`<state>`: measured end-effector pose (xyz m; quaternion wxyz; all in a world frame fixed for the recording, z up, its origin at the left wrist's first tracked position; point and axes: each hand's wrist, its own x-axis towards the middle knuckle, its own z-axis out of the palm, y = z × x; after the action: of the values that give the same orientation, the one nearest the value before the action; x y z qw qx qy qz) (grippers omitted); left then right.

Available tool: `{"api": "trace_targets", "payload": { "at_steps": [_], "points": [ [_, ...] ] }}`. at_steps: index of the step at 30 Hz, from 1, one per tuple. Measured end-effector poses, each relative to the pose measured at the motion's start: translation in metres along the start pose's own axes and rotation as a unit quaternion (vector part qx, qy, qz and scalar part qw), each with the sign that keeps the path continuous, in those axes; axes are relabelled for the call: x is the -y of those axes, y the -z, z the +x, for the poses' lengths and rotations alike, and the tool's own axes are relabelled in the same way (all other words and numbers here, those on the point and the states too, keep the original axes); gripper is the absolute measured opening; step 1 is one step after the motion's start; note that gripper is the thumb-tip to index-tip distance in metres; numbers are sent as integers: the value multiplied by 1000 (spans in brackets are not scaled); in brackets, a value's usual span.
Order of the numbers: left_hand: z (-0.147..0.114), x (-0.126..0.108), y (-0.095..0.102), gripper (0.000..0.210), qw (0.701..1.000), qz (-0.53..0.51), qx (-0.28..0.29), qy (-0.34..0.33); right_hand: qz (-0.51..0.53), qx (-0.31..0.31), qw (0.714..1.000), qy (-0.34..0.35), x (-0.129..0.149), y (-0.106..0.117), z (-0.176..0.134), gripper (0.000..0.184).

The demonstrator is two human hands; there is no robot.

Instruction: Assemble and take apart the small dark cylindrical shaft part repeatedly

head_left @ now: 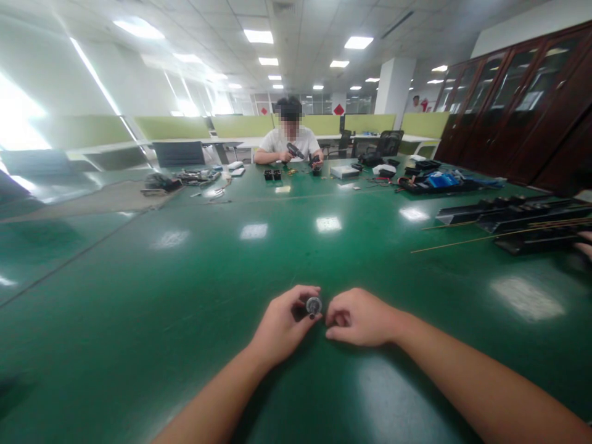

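Between the thumb and fingers of my left hand (284,324) is a small round grey metal part (314,305), its circular face turned towards me. A small dark bit shows at its lower edge, by the thumb tip; its exact kind cannot be made out. Just to the right, my right hand (358,317) is loosely curled, thumb apart from the bent fingers, with nothing visible in it. A narrow gap lies between its fingertips and the metal part. Both hands are low over the green table (194,296).
Across the table a person in a white shirt (289,143) holds a power drill (295,150) near black blocks (272,175). Black metal channels (504,213) and thin rods (467,243) lie at right, beside another person's hand (585,243). Tools and a blue bundle (441,179) sit behind.
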<state>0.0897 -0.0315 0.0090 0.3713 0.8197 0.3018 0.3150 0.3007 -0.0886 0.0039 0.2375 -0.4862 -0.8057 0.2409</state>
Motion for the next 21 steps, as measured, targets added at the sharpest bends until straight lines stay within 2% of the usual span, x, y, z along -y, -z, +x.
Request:
{"api": "trace_targets", "payload": {
  "at_steps": [9,14,16,21],
  "points": [
    [-1,3,-1,25,1000,22,-1,-16,6,-5,1000,-1,2,0,1,13],
    [0,1,2,20,999,49,8,-22,-7,-99,995,-29,0,1,3,7],
    [0,0,3,21,998,62,6,-27,-13,-131,990,-44,-4,0,4,14],
    [0,-1,4,23,996,73,8,-51,0,-164,986,-43,-13,-1,6,40]
  ]
}}
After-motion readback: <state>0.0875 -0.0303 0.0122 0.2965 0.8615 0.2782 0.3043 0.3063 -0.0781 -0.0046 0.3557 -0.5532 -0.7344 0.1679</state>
